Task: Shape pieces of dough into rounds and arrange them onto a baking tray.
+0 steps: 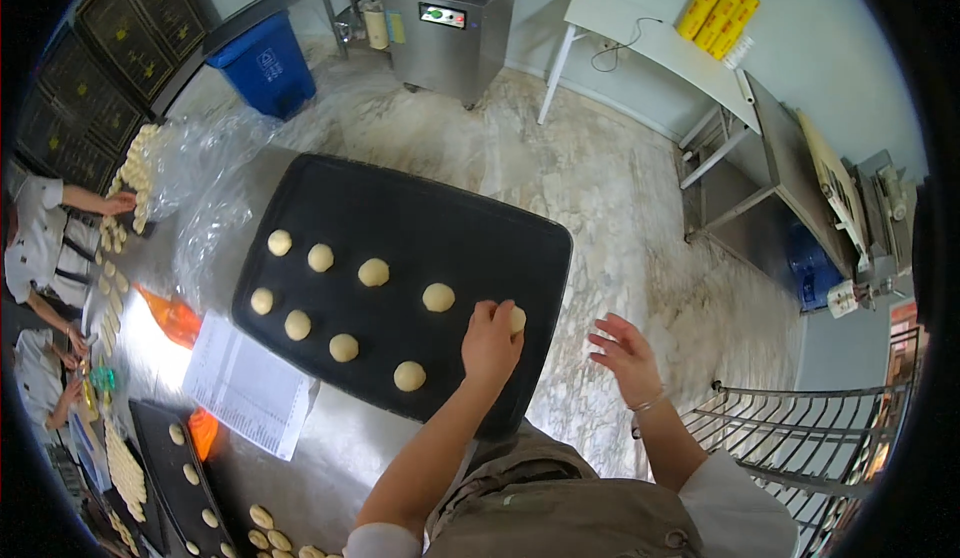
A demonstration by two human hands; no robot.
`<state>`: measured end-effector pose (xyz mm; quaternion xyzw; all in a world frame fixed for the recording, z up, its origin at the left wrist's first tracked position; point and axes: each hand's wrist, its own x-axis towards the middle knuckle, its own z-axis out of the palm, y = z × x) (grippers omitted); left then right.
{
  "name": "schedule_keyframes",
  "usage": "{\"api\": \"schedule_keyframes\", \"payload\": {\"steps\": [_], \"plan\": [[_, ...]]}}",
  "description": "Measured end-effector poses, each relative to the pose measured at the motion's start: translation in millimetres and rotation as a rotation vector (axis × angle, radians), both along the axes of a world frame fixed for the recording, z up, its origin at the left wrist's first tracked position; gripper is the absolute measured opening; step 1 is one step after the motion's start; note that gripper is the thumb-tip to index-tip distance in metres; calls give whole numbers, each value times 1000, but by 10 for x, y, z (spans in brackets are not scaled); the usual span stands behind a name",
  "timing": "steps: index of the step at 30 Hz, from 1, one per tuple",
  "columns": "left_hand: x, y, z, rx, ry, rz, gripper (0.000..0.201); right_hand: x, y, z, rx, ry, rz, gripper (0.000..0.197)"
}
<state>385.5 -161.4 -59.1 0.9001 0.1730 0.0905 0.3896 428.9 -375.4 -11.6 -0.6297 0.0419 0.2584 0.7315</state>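
A black baking tray [390, 203] lies on the steel table, reaching past its right edge. Two rows of pale round dough balls [374, 272] sit spaced apart on it. Over the tray's right part, my left hand [489, 343] has its fingers closed around a dough ball [517, 320]; whether the ball touches the tray is hard to tell. My right hand [628, 356] is off to the right of the tray, above the floor, fingers apart and holding nothing.
Printed paper sheets [245, 383] and clear plastic film [215, 178] lie left of the tray. More dough balls [265, 528] rest at the lower left. Co-workers [45, 228] handle dough along the far left. A metal rack [800, 438] stands at my right.
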Motion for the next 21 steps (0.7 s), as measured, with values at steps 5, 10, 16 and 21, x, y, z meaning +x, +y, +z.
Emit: {"api": "schedule_keyframes", "payload": {"steps": [5,10,16,21], "plan": [[219,-63,-126,177,242,-108,55,-97,-54,125,-61,-39,-30,21],[-488,253,303,110,46,140,57,-189,448,90,-39,7,118,18],[-2606,133,138,-294,27,850,30,-704,1394,-204,-127,-252,907,18],[-3761,-776,96,-822,-101,1567,27,-1896,2092,-620,-172,-605,1801,26]]}}
